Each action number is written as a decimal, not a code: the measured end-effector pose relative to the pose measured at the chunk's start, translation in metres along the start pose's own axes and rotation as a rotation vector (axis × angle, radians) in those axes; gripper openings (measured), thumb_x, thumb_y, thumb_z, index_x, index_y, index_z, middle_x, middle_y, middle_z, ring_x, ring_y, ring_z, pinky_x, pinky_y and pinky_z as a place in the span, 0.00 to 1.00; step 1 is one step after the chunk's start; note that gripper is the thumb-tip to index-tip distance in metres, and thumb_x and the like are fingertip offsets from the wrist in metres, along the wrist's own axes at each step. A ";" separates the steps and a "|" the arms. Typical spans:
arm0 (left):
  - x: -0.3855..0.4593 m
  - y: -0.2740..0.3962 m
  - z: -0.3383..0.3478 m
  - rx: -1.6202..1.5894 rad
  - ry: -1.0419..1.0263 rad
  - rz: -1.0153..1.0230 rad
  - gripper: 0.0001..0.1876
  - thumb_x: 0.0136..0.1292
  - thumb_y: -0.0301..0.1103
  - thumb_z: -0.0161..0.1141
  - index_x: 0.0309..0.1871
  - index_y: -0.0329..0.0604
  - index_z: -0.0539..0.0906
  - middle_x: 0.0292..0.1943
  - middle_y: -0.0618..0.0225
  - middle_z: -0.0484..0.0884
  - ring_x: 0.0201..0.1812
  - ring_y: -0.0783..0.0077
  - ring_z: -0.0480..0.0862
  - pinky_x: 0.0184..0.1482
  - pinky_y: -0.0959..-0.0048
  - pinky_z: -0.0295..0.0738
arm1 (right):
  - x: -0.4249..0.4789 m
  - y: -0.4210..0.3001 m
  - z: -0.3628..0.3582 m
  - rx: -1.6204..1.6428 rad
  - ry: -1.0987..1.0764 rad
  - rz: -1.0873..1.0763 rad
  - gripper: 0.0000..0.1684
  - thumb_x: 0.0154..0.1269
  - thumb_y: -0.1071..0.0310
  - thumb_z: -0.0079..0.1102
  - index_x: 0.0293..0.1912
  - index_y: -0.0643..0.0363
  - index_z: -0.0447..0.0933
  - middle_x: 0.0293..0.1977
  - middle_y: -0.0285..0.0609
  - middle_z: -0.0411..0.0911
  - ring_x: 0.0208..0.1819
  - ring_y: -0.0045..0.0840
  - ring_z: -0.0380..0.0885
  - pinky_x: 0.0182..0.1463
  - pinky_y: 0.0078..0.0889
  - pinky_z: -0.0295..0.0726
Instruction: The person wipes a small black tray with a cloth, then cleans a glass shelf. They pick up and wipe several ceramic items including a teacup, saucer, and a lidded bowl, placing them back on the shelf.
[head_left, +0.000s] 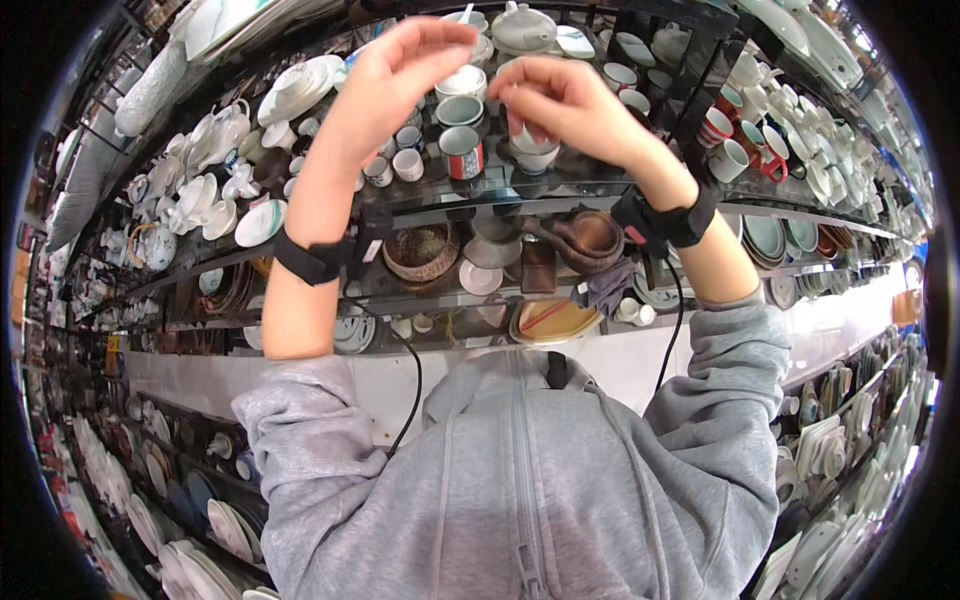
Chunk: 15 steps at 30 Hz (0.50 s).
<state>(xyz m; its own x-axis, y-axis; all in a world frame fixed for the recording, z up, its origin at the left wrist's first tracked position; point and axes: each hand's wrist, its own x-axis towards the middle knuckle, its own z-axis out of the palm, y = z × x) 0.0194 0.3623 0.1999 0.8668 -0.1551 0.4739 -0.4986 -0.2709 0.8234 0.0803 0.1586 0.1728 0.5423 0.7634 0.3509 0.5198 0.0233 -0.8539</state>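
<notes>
Both my hands are raised over a dark shelf of ceramics. My left hand (397, 82) has its fingers bent to the right, thumb apart from them, beside a white lidded pot (460, 81); whether it touches anything is unclear. My right hand (559, 101) hovers with curled, blurred fingers above a white bowl (535, 154) with a blue base; its fingertips partly hide the bowl, and contact cannot be told. Between the hands stand a grey-green cup (460, 112) and a red and blue patterned cup (461, 152). A white lidded tureen (523, 28) sits farther back.
Small cups (408, 165) stand near the shelf's front edge. Plates (296, 88) and teapots crowd the left; mugs (727, 161) crowd the right. Below are a woven-textured bowl (421, 253), brown wooden-looking pans (592, 238) and a grey cloth (606, 286). Cables (679, 322) hang from both wrist straps.
</notes>
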 end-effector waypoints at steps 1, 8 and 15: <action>-0.009 -0.013 0.002 -0.072 -0.039 -0.047 0.14 0.66 0.33 0.53 0.52 0.39 0.76 0.47 0.68 0.80 0.50 0.76 0.78 0.53 0.76 0.69 | -0.010 0.008 0.005 -0.019 -0.013 0.051 0.11 0.68 0.66 0.49 0.44 0.60 0.76 0.22 0.29 0.74 0.21 0.06 0.67 0.23 0.11 0.66; -0.097 -0.081 0.038 -0.232 -0.123 -0.317 0.12 0.66 0.30 0.53 0.51 0.37 0.75 0.45 0.70 0.79 0.46 0.78 0.76 0.52 0.76 0.69 | -0.092 0.072 0.028 -0.043 -0.062 0.253 0.10 0.65 0.68 0.51 0.42 0.63 0.75 0.21 0.33 0.75 0.23 0.11 0.72 0.26 0.17 0.70; -0.172 -0.147 0.065 -0.139 -0.257 -0.644 0.13 0.66 0.29 0.53 0.52 0.37 0.74 0.45 0.67 0.78 0.47 0.78 0.76 0.52 0.76 0.70 | -0.181 0.169 0.082 -0.106 -0.019 0.341 0.10 0.60 0.68 0.52 0.38 0.63 0.77 0.26 0.42 0.81 0.28 0.27 0.81 0.33 0.27 0.77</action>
<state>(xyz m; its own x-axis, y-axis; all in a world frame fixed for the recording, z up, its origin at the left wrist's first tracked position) -0.0558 0.3670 -0.0231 0.9536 -0.2284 -0.1959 0.1332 -0.2634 0.9554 0.0156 0.0775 -0.0665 0.6845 0.7276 0.0445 0.3773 -0.3014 -0.8757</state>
